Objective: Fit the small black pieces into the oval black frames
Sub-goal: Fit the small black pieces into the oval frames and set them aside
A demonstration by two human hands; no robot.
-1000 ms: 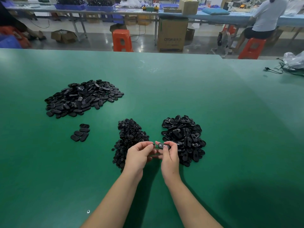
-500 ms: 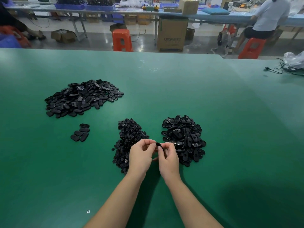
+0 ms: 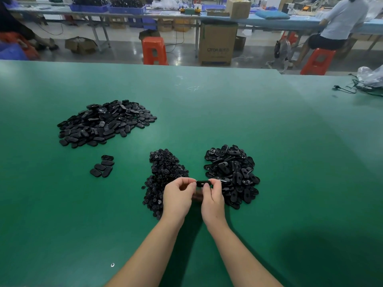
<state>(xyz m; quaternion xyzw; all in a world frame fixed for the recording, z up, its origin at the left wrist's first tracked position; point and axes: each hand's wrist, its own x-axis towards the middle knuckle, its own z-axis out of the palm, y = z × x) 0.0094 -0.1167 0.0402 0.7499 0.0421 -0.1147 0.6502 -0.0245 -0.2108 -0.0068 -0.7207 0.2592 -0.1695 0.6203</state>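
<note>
Glossy black oval plastic frame held flat between both hands, just above the green counter, in the gap between two near heaps. Frame long axis runs left-right; a dark opening shows near its right half, partly covered by a thumb. Left hand: fingers curled in, fingertips pinching the frame's left end. Right hand: thumb and forefinger closed on the right end, other fingers folded under. Whether a small piece already sits in the frame: cannot tell, too small. Heap of small black round plastic pieces lies just left of the hands, partly hidden by the left hand. Heap of loose black oval frames with open slots lies just right, touching the right hand's outline. Larger, flatter heap of black oval parts sits well apart, far left. Five black oval parts in a small cluster lie between that heap and the near edge. No bins on this counter; blue plastic crates with dark contents stand on the far bench.
</note>
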